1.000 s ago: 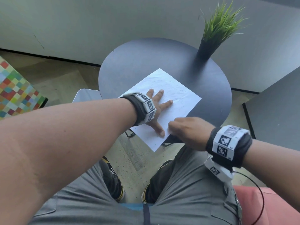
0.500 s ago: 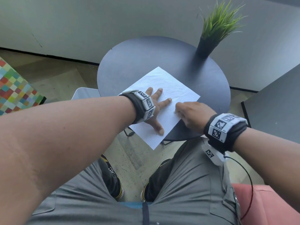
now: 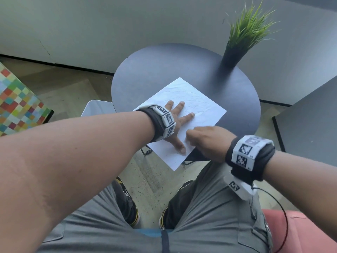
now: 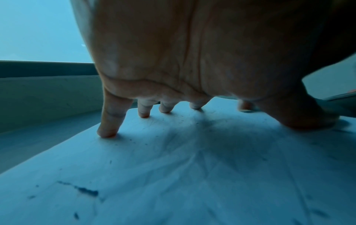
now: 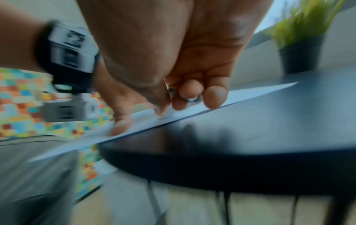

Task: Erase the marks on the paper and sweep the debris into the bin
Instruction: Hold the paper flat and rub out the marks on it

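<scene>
A: What lies under the left hand (image 3: pixel 177 123)?
B: A thin, creased white paper (image 3: pixel 197 101) on the round dark table (image 3: pixel 155 73); its fingers (image 4: pixel 108 121) are spread flat, pressing it, with dark crumbs beneath the palm.
A: And the right hand (image 3: pixel 206 141)?
B: Curled, pinching a small pale eraser (image 5: pixel 169 112) on the sheet beside the left thumb. It has slid back from the paper's right edge since half a second ago.
</scene>
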The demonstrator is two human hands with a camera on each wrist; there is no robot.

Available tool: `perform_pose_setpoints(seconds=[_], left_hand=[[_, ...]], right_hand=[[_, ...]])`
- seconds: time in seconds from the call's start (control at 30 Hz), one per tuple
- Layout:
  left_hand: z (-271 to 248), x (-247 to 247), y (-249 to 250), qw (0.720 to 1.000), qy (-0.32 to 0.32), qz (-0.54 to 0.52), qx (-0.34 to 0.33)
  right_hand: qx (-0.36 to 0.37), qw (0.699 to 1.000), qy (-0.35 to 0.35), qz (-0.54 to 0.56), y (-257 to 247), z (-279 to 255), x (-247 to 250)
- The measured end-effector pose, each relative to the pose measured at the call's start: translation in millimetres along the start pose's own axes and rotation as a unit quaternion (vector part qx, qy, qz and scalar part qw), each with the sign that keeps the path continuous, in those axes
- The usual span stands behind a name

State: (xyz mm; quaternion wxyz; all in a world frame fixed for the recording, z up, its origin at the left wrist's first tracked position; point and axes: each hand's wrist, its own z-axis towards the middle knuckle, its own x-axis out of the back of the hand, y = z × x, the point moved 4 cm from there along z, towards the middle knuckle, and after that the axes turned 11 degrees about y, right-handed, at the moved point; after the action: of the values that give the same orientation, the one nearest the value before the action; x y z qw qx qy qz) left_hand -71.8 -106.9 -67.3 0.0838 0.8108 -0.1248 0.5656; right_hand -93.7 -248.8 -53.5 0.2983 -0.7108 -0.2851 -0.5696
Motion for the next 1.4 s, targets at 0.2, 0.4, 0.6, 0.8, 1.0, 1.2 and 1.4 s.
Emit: perform_pose_setpoints(seconds=[0.2, 0.4, 0.6, 0.8, 1.0, 1.2, 1.4], left_hand=[[-0.7, 1.4, -0.5, 1.000, -0.004, -0.001, 0.001], [-4.3, 2.3, -0.6, 1.000, -0.008, -0.007, -0.005], [-9.4, 8.4, -4.0, 1.000, 0.014, -0.012, -0.011], [-8.6, 5.6, -16.6, 0.999, 0.044, -0.004, 0.003], [-5.0, -0.6, -16.5, 1.000, 0.003, -0.003, -0.002], [-5.3, -0.4, -16.1, 1.000, -0.003, -0.001, -0.006], [-5.9, -1.8, -15.6, 1.000, -0.002, 0.004, -0.009]], right_hand=[[-0.095, 0.994, 0.040, -0.047, 44.0, 9.7, 15.2], [-0.067, 0.997, 0.015, -0.029, 36.4, 7.8, 11.7], [-0.164, 0.985, 0.041, -0.028, 77.8, 7.4, 16.3], [-0.153, 0.987, 0.022, -0.036, 70.1, 6.0, 18.1], [-0.019, 1.000, -0.022, -0.001, -6.2, 9.3, 5.5], [-0.138, 0.989, 0.011, -0.057, 38.6, 25.7, 25.0], [-0.016, 1.000, -0.021, -0.018, -7.6, 27.0, 10.3]])
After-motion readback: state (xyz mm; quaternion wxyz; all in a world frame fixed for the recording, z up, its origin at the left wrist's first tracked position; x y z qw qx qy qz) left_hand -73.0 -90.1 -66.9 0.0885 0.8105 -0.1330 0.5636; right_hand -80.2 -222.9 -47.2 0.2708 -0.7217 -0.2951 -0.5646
